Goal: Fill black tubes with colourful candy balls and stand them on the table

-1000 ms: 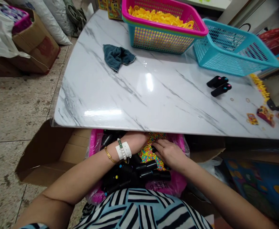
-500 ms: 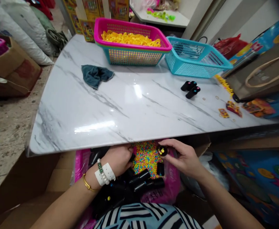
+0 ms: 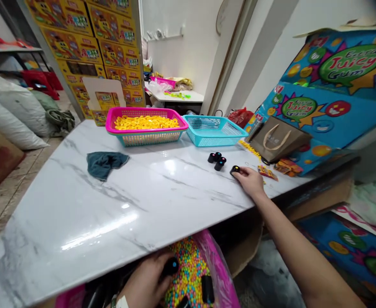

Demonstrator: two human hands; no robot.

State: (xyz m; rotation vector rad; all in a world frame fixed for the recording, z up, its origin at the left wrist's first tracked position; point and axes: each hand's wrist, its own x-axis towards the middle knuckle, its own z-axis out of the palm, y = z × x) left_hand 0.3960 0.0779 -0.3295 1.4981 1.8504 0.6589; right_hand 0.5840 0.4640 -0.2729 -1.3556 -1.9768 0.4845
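At the right part of the table, my right hand (image 3: 251,182) pinches a short black cylinder (image 3: 234,170) with a yellow dot on its top; it stands on or just over the tabletop. Beside it is a small group of similar black cylinders (image 3: 219,164) with pink and blue dots. Below the table edge, my left hand (image 3: 149,276) is closed around another black cylinder (image 3: 171,266) with a blue dot on its end. Under that hand lie small multicoloured candy balls (image 3: 189,267) in a pink basket (image 3: 215,261) lined with plastic, with a loose black cylinder (image 3: 207,289) on top.
The marble-patterned table (image 3: 136,222) holds a dark cloth (image 3: 106,162), a pink basket (image 3: 111,124) of yellow rings, a blue basket (image 3: 216,139), and a brown paper bag (image 3: 278,143). Yellow boxes (image 3: 117,60) are stacked behind; blue gum cartons (image 3: 329,102) stand right.
My right hand has risen from the candy basket to the tabletop with a black cylinder. My left hand stays low and now shows a blue-dotted cylinder. The view has tilted up.
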